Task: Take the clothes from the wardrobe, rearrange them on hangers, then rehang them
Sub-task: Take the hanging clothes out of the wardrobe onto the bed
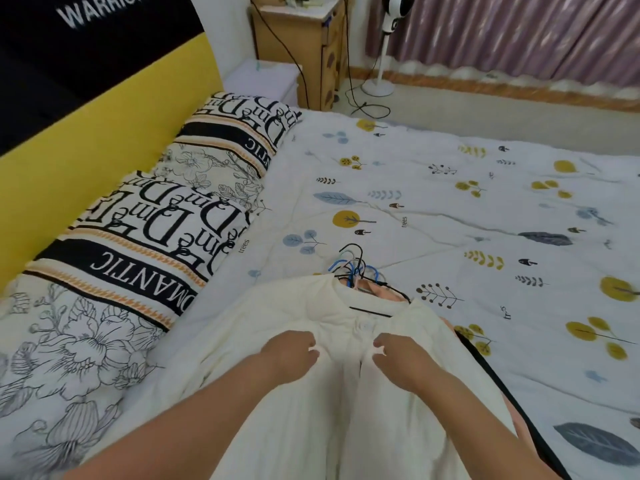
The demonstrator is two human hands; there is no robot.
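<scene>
A cream quilted jacket [284, 313] lies face up on the bed, on top of a pile of clothes. Its collar points away from me. A bunch of black and blue hanger hooks [355, 266] sticks out past the collar, and a black hanger bar shows inside the neck opening. A peach garment [389, 292] and a black one [485, 362] peek out underneath on the right. My left hand [291, 355] pinches the left front edge of the jacket just below the top button. My right hand [398, 356] pinches the right front edge beside it.
The bed is covered by a white quilt [450, 202] with leaf prints. Patterned pillows [156, 237] lie along the yellow headboard [104, 133] at left. Beyond the bed stand a wooden cabinet [311, 46], a white fan stand [379, 84], cables and pink curtains [519, 32].
</scene>
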